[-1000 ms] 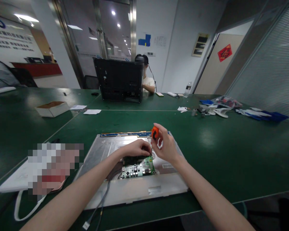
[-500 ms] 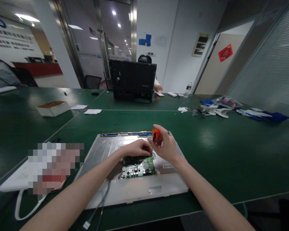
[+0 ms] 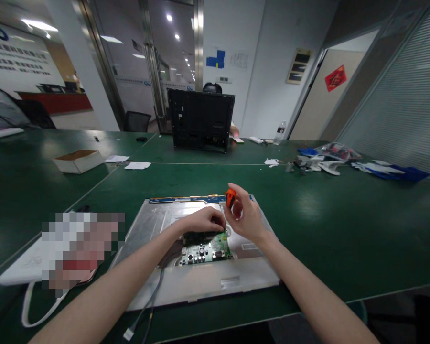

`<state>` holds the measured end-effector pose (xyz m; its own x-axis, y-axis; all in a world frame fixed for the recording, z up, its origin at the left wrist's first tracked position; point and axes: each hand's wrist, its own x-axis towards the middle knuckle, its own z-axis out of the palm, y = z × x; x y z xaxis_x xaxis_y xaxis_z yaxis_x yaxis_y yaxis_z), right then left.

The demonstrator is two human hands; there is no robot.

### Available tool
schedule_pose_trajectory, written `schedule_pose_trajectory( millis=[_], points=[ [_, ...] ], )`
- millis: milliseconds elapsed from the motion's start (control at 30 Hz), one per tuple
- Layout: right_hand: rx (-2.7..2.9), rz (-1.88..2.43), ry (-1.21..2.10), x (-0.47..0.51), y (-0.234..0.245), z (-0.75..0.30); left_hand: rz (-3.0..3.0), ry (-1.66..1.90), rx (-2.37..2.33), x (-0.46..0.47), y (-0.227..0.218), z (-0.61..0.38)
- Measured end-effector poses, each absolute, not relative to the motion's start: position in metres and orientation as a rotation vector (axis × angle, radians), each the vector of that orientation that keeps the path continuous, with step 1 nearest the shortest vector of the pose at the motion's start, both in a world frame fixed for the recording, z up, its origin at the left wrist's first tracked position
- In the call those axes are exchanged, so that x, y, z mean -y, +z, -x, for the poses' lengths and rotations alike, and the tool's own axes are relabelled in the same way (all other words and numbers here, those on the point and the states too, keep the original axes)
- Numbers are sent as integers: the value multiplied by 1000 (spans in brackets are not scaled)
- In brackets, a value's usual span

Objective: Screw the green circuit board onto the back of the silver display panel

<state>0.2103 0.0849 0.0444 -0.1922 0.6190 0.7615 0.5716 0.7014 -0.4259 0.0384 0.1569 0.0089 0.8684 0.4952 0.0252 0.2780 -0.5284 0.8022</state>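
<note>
A silver display panel (image 3: 146, 282) lies flat on the table in front of me, with a green circuit board (image 3: 209, 251) on its middle. My right hand (image 3: 247, 215) grips an orange and black screwdriver (image 3: 231, 198) by its handle, held upright with the shaft pointing down to the board's upper right corner. There, my left hand (image 3: 204, 220) has its fingertips pinched together beside the shaft; what they hold is hidden. Grey cables (image 3: 156, 289) run from the board's left side over the panel's near edge, ending in a white plug (image 3: 128, 333).
A white laptop-like slab (image 3: 21, 267) partly covered by a blurred patch lies at left, with a white strap (image 3: 26, 306). Farther off are an open box (image 3: 79, 162), papers (image 3: 137, 166), a black monitor casing (image 3: 200, 122) before a person, a bottle (image 3: 280, 133) and bagged parts (image 3: 338, 152).
The screwdriver's handle has turned and shifted slightly in my right hand. My left hand stays put. Across the table, the black monitor casing has moved a little to the right.
</note>
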Motion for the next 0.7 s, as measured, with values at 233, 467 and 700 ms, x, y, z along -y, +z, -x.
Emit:
schedule_pose_trajectory(
  millis=[233,467,700],
  points=[
    [1847,974,-23,-87,42,-210,-2138,352,-538,-156,10,-38],
    [1892,923,40,-83,47,-212,-2162,337,-534,-155,11,-39],
    [1840,959,44,-83,46,-211,-2142,319,-539,-157,8,-39]
  ],
)
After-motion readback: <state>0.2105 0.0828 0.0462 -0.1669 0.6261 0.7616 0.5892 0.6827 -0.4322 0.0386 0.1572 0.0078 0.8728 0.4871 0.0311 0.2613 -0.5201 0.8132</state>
